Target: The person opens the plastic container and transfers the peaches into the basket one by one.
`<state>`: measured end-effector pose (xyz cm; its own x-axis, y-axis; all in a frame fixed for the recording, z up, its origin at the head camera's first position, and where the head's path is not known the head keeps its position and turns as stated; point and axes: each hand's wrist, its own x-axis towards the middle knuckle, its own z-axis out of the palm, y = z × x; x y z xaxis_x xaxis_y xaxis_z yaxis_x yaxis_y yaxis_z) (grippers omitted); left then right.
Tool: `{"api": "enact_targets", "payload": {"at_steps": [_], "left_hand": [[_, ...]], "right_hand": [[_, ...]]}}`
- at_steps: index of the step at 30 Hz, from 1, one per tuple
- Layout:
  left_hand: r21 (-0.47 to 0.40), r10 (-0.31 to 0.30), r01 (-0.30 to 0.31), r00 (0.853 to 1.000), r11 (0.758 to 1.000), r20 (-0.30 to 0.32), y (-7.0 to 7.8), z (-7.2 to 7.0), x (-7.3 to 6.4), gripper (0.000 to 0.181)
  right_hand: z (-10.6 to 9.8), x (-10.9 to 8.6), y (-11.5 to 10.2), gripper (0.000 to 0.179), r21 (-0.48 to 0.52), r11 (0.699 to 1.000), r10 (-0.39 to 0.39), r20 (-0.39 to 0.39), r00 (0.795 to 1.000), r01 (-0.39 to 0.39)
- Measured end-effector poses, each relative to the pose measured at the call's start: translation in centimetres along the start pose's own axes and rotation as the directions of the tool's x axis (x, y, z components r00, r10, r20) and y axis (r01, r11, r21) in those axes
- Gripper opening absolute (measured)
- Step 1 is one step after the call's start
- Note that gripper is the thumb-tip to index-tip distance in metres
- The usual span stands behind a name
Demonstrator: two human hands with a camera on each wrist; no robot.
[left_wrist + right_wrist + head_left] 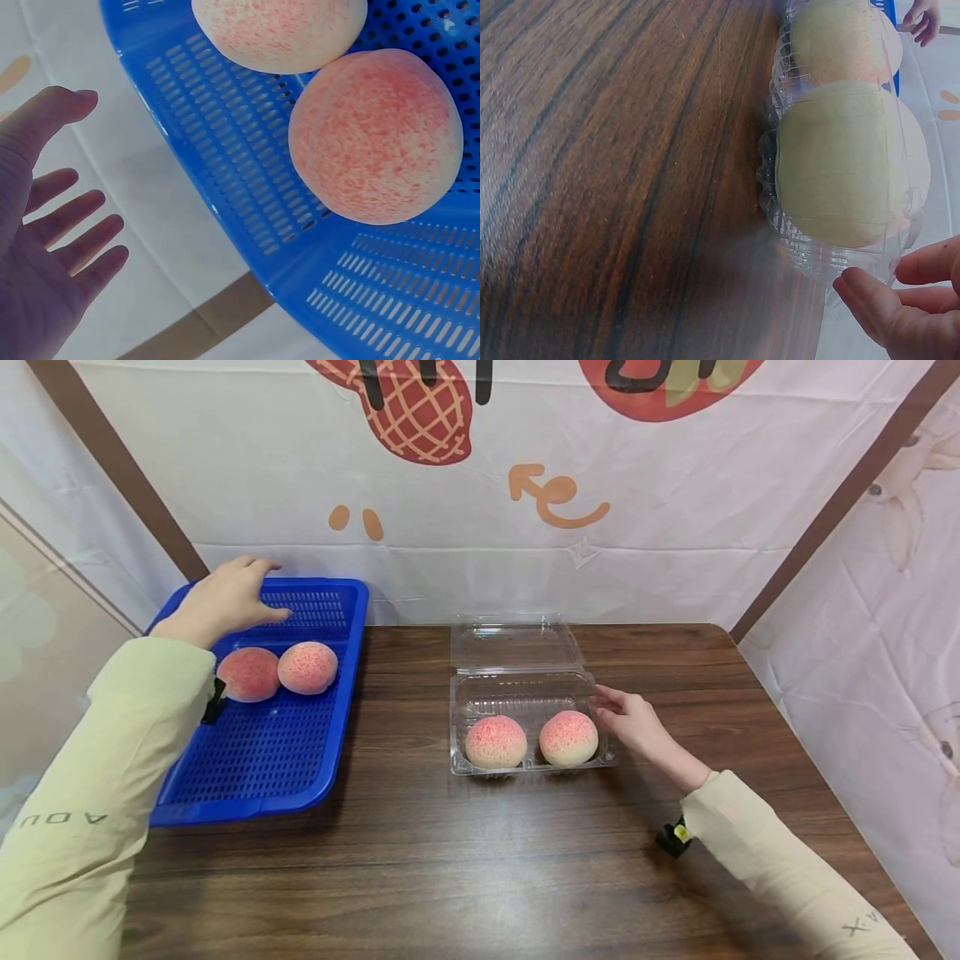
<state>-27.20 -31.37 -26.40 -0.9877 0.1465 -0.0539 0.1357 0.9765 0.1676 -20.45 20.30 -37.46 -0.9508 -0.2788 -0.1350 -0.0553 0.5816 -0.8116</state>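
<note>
My left hand [228,597] hovers over the back of a blue plastic basket [341,727], its fingers spread and nothing held. Two pink peaches lie side by side in that basket: a redder left peach [250,675] and a paler right peach [307,667]. In the left wrist view the left hand [45,247] shows apart from both. A clear plastic clamshell container [517,683] stands with its lid raised at the back. Inside its front sit two more peaches, one left [496,742], one right [568,738]. My right hand [633,724] pinches the container's right edge between thumb and fingers.
The dark wooden table [465,868] carries the basket at left and the container near the middle. Behind rises a white printed cloth backdrop [450,527], meeting the table's back edge. More printed cloth [892,635] hangs on the right.
</note>
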Motion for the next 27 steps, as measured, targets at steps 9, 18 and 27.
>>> {"api": "enact_targets", "payload": {"at_steps": [9,18,27], "left_hand": [[-0.003,0.015,-0.015,1.0,1.0,0.01,0.7,-0.3,-0.1,0.079],[0.005,0.06,-0.06,0.998,0.998,-0.004,1.2,-0.4,-0.2,0.078],[0.025,0.115,-0.114,0.993,0.993,-0.02,2.3,-0.4,-0.1,0.074]], "right_hand": [[0.0,-0.1,0.1,0.045,0.001,1.0,-0.014,-0.001,1.0,0.014],[0.0,-0.1,0.2,0.046,-0.01,1.0,-0.017,0.008,1.0,0.017],[0.1,-0.3,-0.1,0.046,-0.016,1.0,-0.015,0.012,1.0,0.015]]}}
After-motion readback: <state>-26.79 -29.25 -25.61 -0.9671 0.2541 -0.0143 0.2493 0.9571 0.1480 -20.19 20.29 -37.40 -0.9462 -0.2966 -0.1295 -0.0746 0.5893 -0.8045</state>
